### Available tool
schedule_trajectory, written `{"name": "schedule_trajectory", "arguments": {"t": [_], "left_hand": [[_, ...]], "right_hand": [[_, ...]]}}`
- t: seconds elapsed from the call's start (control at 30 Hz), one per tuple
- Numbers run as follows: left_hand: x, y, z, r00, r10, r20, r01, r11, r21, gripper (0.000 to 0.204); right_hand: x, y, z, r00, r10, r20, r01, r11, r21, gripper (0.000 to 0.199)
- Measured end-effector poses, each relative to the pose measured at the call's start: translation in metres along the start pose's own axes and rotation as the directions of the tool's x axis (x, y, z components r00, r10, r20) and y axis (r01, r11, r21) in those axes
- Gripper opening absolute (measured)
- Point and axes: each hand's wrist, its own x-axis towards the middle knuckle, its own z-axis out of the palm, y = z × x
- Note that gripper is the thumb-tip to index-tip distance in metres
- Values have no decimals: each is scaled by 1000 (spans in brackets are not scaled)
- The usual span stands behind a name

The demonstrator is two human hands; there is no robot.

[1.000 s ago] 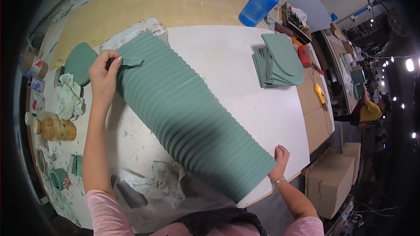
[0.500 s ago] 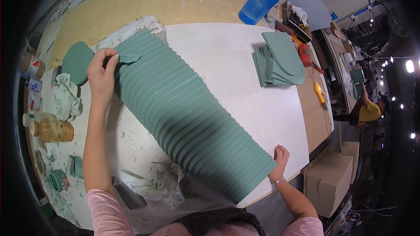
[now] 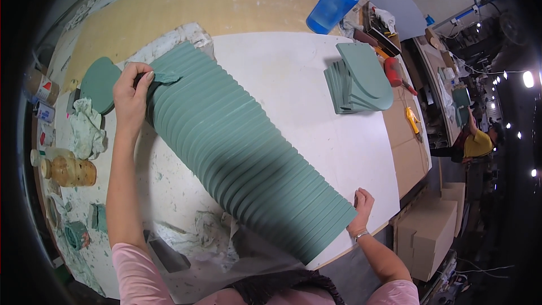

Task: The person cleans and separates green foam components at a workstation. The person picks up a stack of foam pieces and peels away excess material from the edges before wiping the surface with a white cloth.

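Observation:
A long row of green panels with rounded edges (image 3: 243,147) lies diagonally across the white work table, packed face to face. At its far left end, my left hand (image 3: 131,93) pinches a small crumpled green rag (image 3: 167,77), which rests on the panel edges. My right hand (image 3: 361,214) is at the near right end of the row, against or just beside the last panel. Its fingers are curled, and anything inside them is hidden. A round-ended green panel (image 3: 101,86) lies left of my left hand.
More green panels (image 3: 367,76) are stacked at the right, near a blue bottle (image 3: 339,3) and a yellow cutter (image 3: 414,120). A stained cloth (image 3: 87,130) and a brown jar (image 3: 70,170) line the left. Cardboard boxes (image 3: 432,231) stand right of the table. A co-worker (image 3: 479,142) is far right.
Almost nothing differs. The view has shifted slightly; my left hand and the rag stay at the same end of the row, and my right hand keeps its place.

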Motion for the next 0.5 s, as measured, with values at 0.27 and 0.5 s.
{"name": "schedule_trajectory", "arguments": {"t": [0.27,0.5], "left_hand": [[5,2,-4,993,101,59,-104,994,47,5],[8,-3,0,995,62,78,-62,998,-1,5]], "right_hand": [[1,-1,-3,1000,-10,2,10,1000,-7,46],[0,1,-2,1000,-6,0,6,1000,-4,45]]}}
